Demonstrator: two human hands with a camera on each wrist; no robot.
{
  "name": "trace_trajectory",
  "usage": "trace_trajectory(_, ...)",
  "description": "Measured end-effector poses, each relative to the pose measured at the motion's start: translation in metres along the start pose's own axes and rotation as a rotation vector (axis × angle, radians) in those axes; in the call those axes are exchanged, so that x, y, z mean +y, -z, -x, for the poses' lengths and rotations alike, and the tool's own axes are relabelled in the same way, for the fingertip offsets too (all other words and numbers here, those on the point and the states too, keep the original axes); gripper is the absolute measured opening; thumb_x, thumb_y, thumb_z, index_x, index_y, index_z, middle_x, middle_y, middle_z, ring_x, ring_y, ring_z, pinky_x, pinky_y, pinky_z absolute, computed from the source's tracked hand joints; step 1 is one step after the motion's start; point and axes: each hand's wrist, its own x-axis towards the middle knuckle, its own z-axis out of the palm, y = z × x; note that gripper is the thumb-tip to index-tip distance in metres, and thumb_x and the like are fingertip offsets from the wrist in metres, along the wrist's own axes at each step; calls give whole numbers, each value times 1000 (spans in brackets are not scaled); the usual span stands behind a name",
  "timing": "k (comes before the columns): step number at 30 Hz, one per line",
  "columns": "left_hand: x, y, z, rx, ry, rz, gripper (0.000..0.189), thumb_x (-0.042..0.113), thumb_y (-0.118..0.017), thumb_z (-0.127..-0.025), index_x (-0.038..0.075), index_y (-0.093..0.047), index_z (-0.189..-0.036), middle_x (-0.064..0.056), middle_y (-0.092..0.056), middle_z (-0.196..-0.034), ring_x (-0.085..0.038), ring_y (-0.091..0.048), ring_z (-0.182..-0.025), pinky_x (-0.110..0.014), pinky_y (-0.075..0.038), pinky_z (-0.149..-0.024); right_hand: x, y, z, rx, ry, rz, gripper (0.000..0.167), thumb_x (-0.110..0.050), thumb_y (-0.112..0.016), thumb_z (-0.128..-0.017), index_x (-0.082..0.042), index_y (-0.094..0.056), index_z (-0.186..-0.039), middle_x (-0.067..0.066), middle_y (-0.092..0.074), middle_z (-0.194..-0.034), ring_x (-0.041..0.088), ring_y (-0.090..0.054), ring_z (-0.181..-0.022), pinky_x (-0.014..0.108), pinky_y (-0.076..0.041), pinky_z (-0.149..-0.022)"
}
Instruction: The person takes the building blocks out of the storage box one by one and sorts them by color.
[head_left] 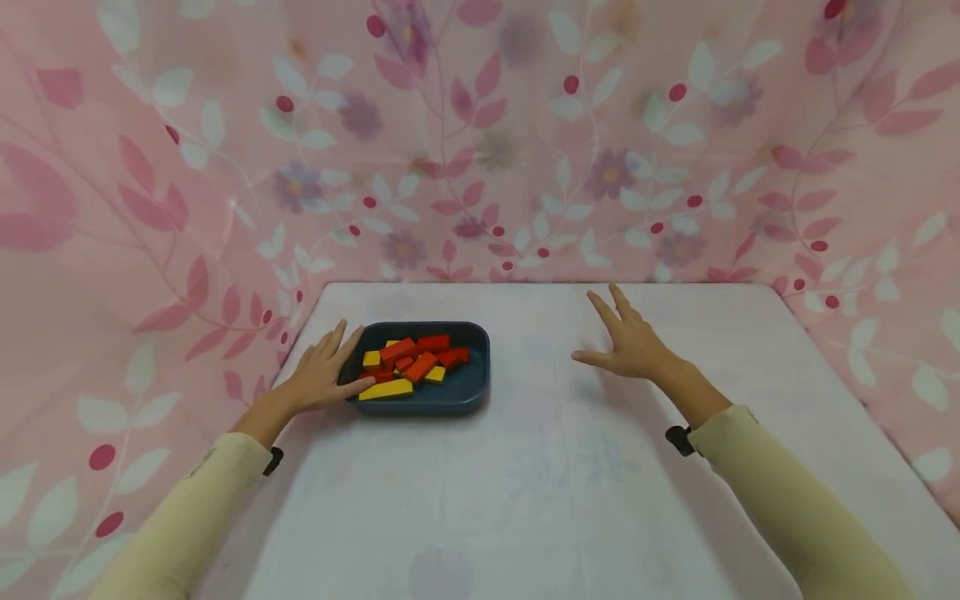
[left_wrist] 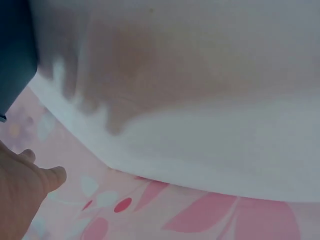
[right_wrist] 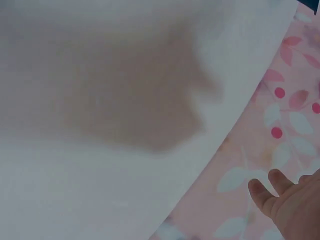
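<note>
A dark blue tray (head_left: pixel 468 383) with rounded corners stands on the table, left of the middle, in the head view. Several red blocks (head_left: pixel 398 352) and yellow blocks (head_left: pixel 386 390) lie jumbled in it, mostly in its left part. My left hand (head_left: pixel 321 375) is at the tray's left end with its fingers spread, and whether it touches the rim is hard to tell. Well to the right, my right hand (head_left: pixel 628 340) hovers over the table with spread fingers and holds nothing. The right wrist view shows part of that hand (right_wrist: pixel 300 205) and its shadow.
A white cloth (head_left: pixel 525 500) covers the table. Pink floral fabric (head_left: pixel 525 150) rises behind the table and along both sides. Dark straps or devices (head_left: pixel 680 441) show at the wrists.
</note>
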Motion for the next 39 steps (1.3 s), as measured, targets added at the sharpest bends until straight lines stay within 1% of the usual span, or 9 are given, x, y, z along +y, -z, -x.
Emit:
trace_trajectory(6,6,-2,-9,-16,-74,30,111,68,-67,-79,15,-13,-160,-20,-5,-166,-49,-16,-146,-77,-16,-110,-44,-10,-16,-40,74,-204,113,-61,-75,-79,-25,-5,-160,13,2,-167,44,-18,-149,69,-30,-111)
trace_trajectory(9,7,-4,-12,-19,-82,64,109,63,-70,-79,16,-14,-160,-22,-5,-165,-50,-19,-146,-75,-19,-111,-66,-12,-24,-55,135,-271,112,-59,-75,-79,-27,-6,-160,11,-2,-167,39,-31,-146,63,-36,-111)
trace_trajectory(12,10,-10,-14,-33,-101,112,107,61,-69,-81,19,-11,-160,-22,1,-165,-50,-18,-147,-73,-21,-112,-79,-16,-29,-50,181,-344,109,-49,-79,-80,-26,-8,-160,10,-8,-166,35,-43,-138,55,-42,-109)
trace_trajectory(16,15,-15,-17,-70,-102,178,104,63,-67,-82,25,-10,-160,-18,8,-166,-51,-14,-148,-74,-21,-111,-92,-25,-38,-52,183,-430,104,-42,-80,-81,-27,-12,-159,3,-14,-165,30,-51,-129,50,-51,-101)
trace_trajectory(21,10,-10,-14,-92,-56,258,105,58,-70,-82,25,-10,-160,-16,12,-166,-53,-13,-147,-76,-23,-108,-114,-39,-57,-85,166,-548,101,-46,-80,-80,-33,-17,-158,-2,-20,-163,31,-56,-126,43,-57,-92)
trace_trajectory(26,4,-9,-6,-81,-58,293,107,54,-72,-82,23,-6,-161,-16,12,-166,-54,-14,-146,-76,-25,-107,-133,-53,-69,-88,177,-593,95,-43,-81,-80,-31,-25,-156,-1,-25,-161,31,-59,-123,37,-58,-87)
trace_trajectory(33,3,-15,11,-113,-57,309,111,52,-74,-80,18,-6,-160,-21,10,-164,-57,-16,-143,-78,-30,-102,-158,-72,-70,-133,157,-550,86,-43,-76,-85,-29,-29,-156,0,-33,-160,22,-61,-119,40,-53,-99)
trace_trajectory(36,4,-14,8,-91,-66,320,112,51,-76,-79,16,-6,-160,-21,10,-164,-56,-16,-143,-78,-29,-102,-165,-73,-77,-140,166,-577,81,-42,-76,-86,-29,-34,-154,-3,-41,-156,17,-62,-116,38,-53,-100)
trace_trajectory(39,8,-12,-2,-71,-70,322,112,50,-76,-79,18,-5,-160,-19,10,-165,-54,-15,-145,-77,-27,-104,-167,-71,-86,-148,172,-604,76,-41,-76,-86,-28,-40,-152,-4,-48,-151,15,-63,-112,33,-55,-96)
